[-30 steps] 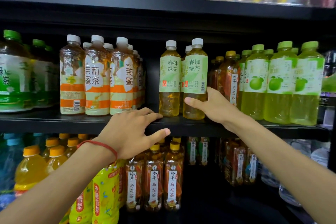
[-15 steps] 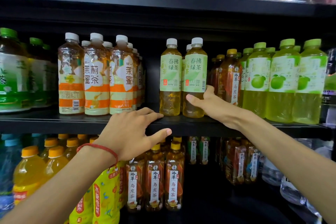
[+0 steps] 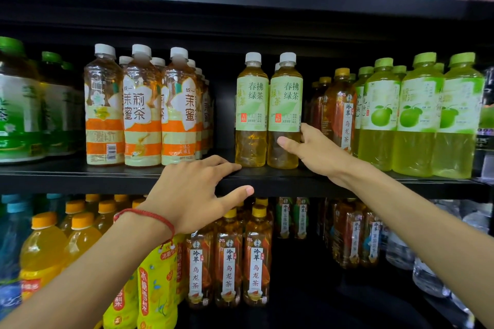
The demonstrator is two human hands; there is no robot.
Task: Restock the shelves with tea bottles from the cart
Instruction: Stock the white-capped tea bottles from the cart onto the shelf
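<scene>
The right hand (image 3: 312,149) is wrapped round the lower body of the clear plastic green tea bottle with a white cap and pale green label (image 3: 285,104), thumb across its front and fingers curled round its right side towards the back. That bottle stands upright at the front of the black metal shelf (image 3: 80,176). It touches a twin bottle (image 3: 251,104) on its left and sits just beside an amber oolong bottle with a yellow cap (image 3: 339,115) on its right. The left hand (image 3: 192,195) holds nothing: its fingers lie spread and fairly straight on top of the shelf's front edge, thumb against the lip below, near the twin's base. The cart isn't in sight from here.

I'd say the step is settling this bottle into its row. To do it well, grip low so it can't tip, slide it rather than lift it, and bring it level with the twin, label facing out. Mind the knuckles against the oolong bottle, since that gap looks tight. The left hand could steady the twin if it rocks
</scene>
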